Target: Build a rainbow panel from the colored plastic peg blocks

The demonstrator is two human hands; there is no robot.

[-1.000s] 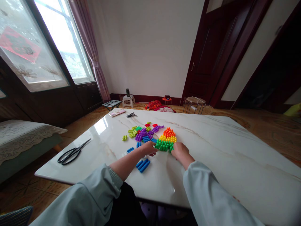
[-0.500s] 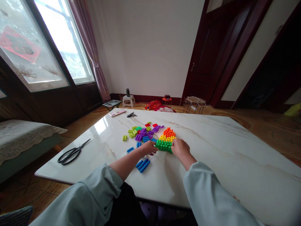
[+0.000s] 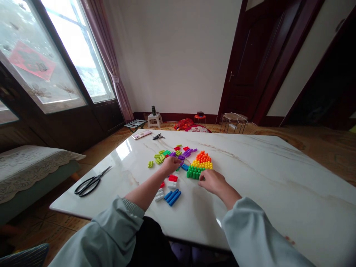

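A block of small peg-like pieces (image 3: pixel 202 163) stands on the table, banded orange, yellow and green. My right hand (image 3: pixel 213 181) is at its near right corner, fingers curled against the green rows; whatever is in them is hidden. Left of it, my left hand (image 3: pixel 170 165) reaches down over a loose pile of purple pieces (image 3: pixel 188 152) and blue pieces (image 3: pixel 184 167). Its fingers are bent together and cover what they touch. Longer blue pieces (image 3: pixel 172 197) lie near me, beside white pieces (image 3: pixel 159 195) and red pieces (image 3: pixel 172 178).
Lime green pieces (image 3: pixel 160 157) lie at the pile's left. Long-handled black scissors (image 3: pixel 92 181) rest on the left of the marble-look table (image 3: pixel 250 178). A phone (image 3: pixel 141 134) and small black pliers (image 3: pixel 158 136) lie toward the far edge. Stools stand by the wall.
My left hand has moved from the block's left side back to the loose pile, uncovering red and white pieces. My right hand has shifted slightly down along the green rows.
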